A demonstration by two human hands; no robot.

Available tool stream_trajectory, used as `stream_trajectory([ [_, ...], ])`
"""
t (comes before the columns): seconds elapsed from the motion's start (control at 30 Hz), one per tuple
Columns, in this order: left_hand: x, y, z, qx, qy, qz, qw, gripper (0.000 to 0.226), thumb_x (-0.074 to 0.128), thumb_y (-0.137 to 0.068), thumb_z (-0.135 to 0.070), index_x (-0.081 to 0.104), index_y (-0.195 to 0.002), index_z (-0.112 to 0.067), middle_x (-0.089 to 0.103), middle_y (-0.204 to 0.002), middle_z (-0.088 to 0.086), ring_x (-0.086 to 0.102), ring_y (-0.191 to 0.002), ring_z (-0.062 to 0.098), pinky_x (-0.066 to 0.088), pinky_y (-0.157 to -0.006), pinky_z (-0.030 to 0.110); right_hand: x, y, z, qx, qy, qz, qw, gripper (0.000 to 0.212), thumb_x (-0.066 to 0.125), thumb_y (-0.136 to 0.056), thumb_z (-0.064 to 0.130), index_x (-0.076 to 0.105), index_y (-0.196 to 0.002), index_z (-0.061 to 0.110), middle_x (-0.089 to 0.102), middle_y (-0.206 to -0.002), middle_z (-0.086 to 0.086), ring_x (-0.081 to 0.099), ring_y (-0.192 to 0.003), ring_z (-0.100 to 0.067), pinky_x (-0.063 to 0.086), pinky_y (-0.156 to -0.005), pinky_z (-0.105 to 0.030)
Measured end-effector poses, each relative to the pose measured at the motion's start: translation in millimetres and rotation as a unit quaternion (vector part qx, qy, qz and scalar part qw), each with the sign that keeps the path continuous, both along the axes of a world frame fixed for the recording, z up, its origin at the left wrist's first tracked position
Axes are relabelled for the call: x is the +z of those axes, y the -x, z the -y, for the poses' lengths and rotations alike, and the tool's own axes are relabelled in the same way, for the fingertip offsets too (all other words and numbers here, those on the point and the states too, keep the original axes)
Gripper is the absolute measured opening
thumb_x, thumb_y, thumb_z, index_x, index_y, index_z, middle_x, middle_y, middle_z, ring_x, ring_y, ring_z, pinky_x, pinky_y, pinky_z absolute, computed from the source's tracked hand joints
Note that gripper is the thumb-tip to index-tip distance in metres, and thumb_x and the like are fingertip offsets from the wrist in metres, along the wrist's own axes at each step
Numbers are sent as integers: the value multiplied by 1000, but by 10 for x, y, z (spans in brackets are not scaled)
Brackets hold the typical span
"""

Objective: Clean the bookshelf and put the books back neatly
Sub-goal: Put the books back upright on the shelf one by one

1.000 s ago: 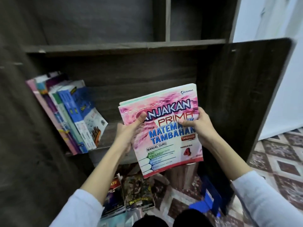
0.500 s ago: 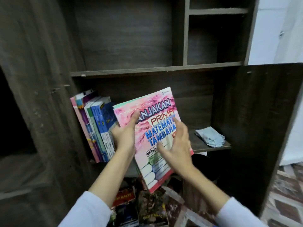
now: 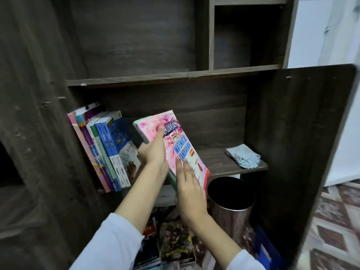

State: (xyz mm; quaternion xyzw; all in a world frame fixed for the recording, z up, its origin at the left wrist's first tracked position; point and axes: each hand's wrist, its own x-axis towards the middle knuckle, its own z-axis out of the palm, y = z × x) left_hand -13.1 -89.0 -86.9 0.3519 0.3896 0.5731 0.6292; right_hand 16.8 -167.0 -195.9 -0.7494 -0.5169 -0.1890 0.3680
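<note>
Your left hand (image 3: 153,152) pinches the pink maths book (image 3: 187,152) beside the shelved books (image 3: 105,149); your right hand (image 3: 190,191) presses it, fingers straight.

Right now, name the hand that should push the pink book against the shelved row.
Right, probably. The right hand lies flat on the cover of the pink book, free to push; the left hand grips its edge, beside the shelved row.

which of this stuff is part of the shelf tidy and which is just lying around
Part of the job: pink maths book, gripped by the left hand with the right hand flat on its cover; leaning row of books; shelf board; cloth; books on the floor.
Just lying about: metal bin; blue item beside it.
</note>
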Motion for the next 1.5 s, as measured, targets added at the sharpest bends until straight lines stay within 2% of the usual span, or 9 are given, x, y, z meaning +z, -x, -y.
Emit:
stream_trajectory([
  [0.17,154,-106,-139,-104,-104,-142,979,29,78,-72,-42,64,-84,-20,67,-85,-2,63,-78,10,52,-70,26,334,-227,-88,108,-13,-196,975,76,50,-79,-4,27,-148,20,54,-133,-10,55,-113,-33,45,-87,-32],
  [0.23,183,-160,-192,-161,-161,-194,954,55,69,-74,-55,63,-114,-17,64,-92,-7,60,-86,6,48,-78,24,436,-408,-179,140,-50,-311,939,67,54,-78,-7,42,-139,19,62,-119,-5,57,-107,-25,43,-81,-22],
  [0.33,-124,-186,-419,-174,-135,-276,936,96,50,-63,-85,45,-137,-24,59,-125,1,57,-113,19,43,-101,41,473,-711,-280,193,-70,-477,855,50,61,-73,-12,57,-117,11,67,-104,-9,63,-95,-26,53,-82,-33],
  [0.43,-789,-162,-838,-107,-33,-343,933,103,35,-66,-90,39,-141,-19,44,-143,11,46,-126,32,36,-106,52,397,-945,-329,223,-55,-560,796,43,59,-74,-17,59,-108,9,68,-98,-16,66,-85,-30,56,-79,-44],
  [0.63,-1316,-105,-878,-189,59,-337,921,56,27,-100,-46,60,-110,-2,61,-116,19,58,-102,27,40,-89,37,110,-1372,-527,256,-28,-642,722,41,51,-74,-24,61,-101,6,71,-82,-10,68,-66,-21,56,-58,-32],
  [0.9,-1596,-356,-1081,-102,-20,-502,858,25,50,-96,-31,66,-106,-14,68,-108,10,63,-94,28,47,-77,29,-209,-1966,-698,192,15,-736,649,35,50,-76,-19,60,-104,-1,69,-90,-24,69,-71,-35,58,-65,-50],
  [1.27,-1613,-646,-1166,-77,-46,-605,791,22,58,-93,-29,65,-103,-11,66,-110,12,63,-99,31,51,-77,33,-233,-2309,-853,89,175,-604,773,24,57,-83,-8,60,-107,-6,72,-73,-12,69,-61,-24,60,-64,-36],
  [1.37,-1595,-691,-1172,-71,-44,-607,790,27,60,-91,-31,66,-103,-8,65,-111,15,62,-102,33,50,-80,36,-272,-2341,-906,37,227,-525,819,26,65,-84,5,60,-109,0,69,-99,-15,68,-86,-28,54,-88,-42],
  [1.5,-1617,-708,-1176,-75,-55,-605,791,26,57,-93,-32,64,-96,-8,67,-103,12,63,-91,29,46,-66,30,-355,-2280,-906,-54,288,-381,877,52,65,-87,32,50,-127,2,31,-140,-18,36,-130,-36,28,-112,-40],
])
